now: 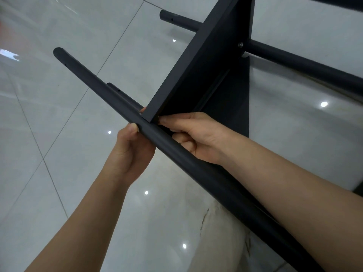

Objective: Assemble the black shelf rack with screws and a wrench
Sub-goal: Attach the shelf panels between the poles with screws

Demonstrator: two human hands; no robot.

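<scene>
Two sets of fingers are closed on one joint. The left hand (133, 152) is wrapped round the near pole (88, 78), with the thumb laid on top and the other fingers curled beneath; one fingertip (143, 110) is seen beyond the tube. On the right hand (192, 134) the fingertips (164, 121) are drawn together and pinched at the near corner of the shelf panel (196, 65), just where it meets that pole, and the lower fingers are curled in. Whether a screw is held in that pinch cannot be told, as the spot is dark and covered.

Further out, the panel is stood on edge between the poles. At its far side a screw head (240, 44) is seen seated against the far pole (304, 63), so that end is judged fastened. A third pole (117, 91) is glimpsed just behind the near one, a bare hole in its end. The whole frame is laid over the tiled floor (59, 173), and no wrench is in sight.

The work is judged partly done, with one corner fixed and this near corner being lined up. A screw here is yet to be driven and tightened. The open holes near the pole tips suggest more parts are to be fitted.
</scene>
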